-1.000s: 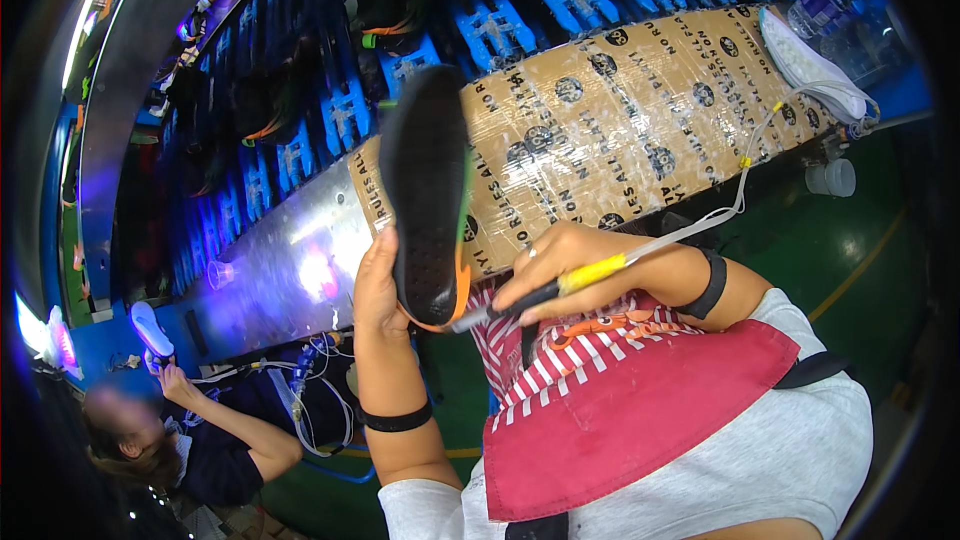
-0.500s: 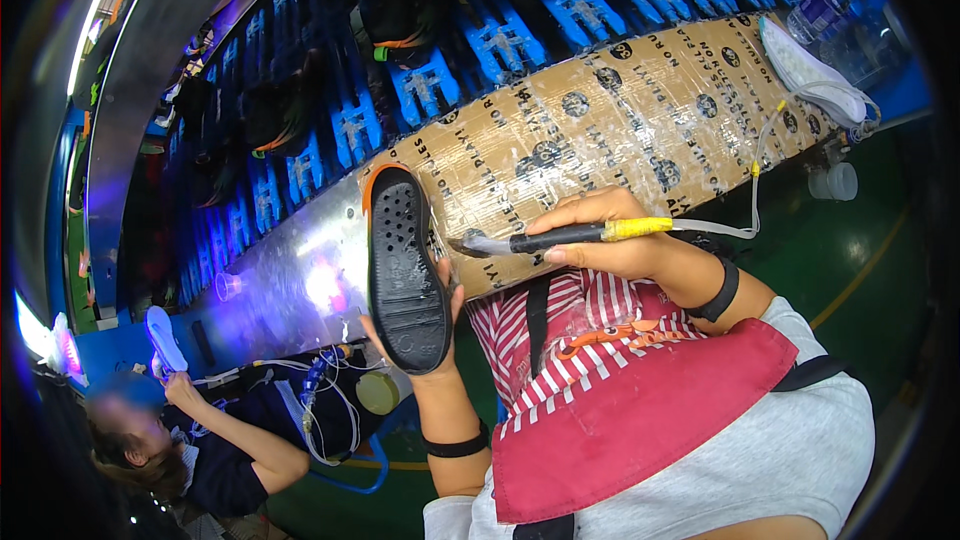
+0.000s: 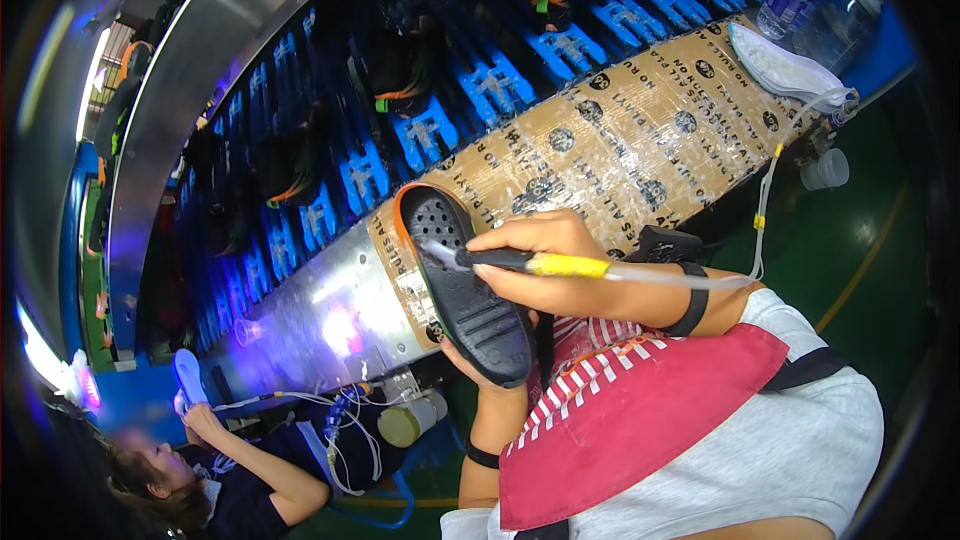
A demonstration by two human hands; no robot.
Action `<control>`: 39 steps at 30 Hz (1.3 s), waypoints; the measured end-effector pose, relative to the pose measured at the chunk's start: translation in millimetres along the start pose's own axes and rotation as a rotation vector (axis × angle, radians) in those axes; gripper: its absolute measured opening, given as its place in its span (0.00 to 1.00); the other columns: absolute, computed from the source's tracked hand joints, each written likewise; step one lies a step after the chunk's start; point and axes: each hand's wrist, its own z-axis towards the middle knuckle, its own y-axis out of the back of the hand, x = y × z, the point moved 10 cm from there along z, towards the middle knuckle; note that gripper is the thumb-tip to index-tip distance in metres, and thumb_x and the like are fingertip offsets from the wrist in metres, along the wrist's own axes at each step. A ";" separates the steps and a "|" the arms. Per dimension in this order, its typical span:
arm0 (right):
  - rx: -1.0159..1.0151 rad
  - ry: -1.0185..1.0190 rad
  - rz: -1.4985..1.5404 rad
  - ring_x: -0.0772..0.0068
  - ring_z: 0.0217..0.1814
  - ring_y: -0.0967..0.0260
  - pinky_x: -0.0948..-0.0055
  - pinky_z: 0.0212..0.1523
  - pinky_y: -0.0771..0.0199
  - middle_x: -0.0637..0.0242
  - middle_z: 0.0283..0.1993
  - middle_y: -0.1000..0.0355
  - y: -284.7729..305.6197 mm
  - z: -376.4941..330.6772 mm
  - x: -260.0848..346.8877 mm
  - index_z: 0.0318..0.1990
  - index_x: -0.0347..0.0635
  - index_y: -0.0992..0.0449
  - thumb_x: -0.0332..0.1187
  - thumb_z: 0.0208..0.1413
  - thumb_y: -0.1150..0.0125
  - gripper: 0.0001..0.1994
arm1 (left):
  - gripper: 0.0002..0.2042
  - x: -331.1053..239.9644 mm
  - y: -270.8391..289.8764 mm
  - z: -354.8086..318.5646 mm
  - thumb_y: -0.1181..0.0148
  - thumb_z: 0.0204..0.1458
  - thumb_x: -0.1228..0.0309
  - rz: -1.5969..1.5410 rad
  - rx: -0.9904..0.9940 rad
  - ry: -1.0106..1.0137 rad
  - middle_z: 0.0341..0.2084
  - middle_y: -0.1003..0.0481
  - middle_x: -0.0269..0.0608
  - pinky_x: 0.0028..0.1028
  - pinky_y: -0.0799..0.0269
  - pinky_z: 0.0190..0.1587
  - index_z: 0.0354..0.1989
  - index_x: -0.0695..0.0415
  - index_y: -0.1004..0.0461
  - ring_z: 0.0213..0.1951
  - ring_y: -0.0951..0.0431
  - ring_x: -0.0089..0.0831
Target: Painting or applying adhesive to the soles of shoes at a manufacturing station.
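A black shoe (image 3: 478, 325) lies bottom up in my left hand (image 3: 465, 365), small holes at its far end and an orange edge along the left. My left fingers wrap round its near part from below, partly hidden. Between the fingers of my right hand (image 3: 555, 265) is a glue brush (image 3: 496, 259) with a black and yellow handle. Its pale tip touches the shoe's bottom just below the holes. From the handle a clear tube (image 3: 680, 280) runs over my right forearm and up to the bench's far right.
Cardboard (image 3: 600, 165) covers the bench, with bare metal (image 3: 330, 310) at its left. A white sole (image 3: 780, 62) and plastic bottles (image 3: 785, 5) stand at far right. Behind runs a line of blue racks (image 3: 495, 85) carrying dark shoes. At lower left a co-worker (image 3: 245, 465) holds a sole (image 3: 187, 375).
The brush has moved left from above the cardboard onto the shoe's bottom. My left hand has shifted the shoe right and tilted it. The whole view has shifted a little.
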 end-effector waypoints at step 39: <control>0.132 0.269 -0.218 0.58 0.27 0.32 0.65 0.29 0.32 0.60 0.26 0.33 -49.4 -17.3 10.3 0.33 0.40 0.28 0.32 0.39 0.42 0.11 | 0.30 -8.2 -15.5 0.9 0.62 0.51 0.44 0.518 -0.119 -0.185 0.57 0.47 0.35 0.33 0.50 0.59 0.59 0.46 0.47 0.58 0.47 0.33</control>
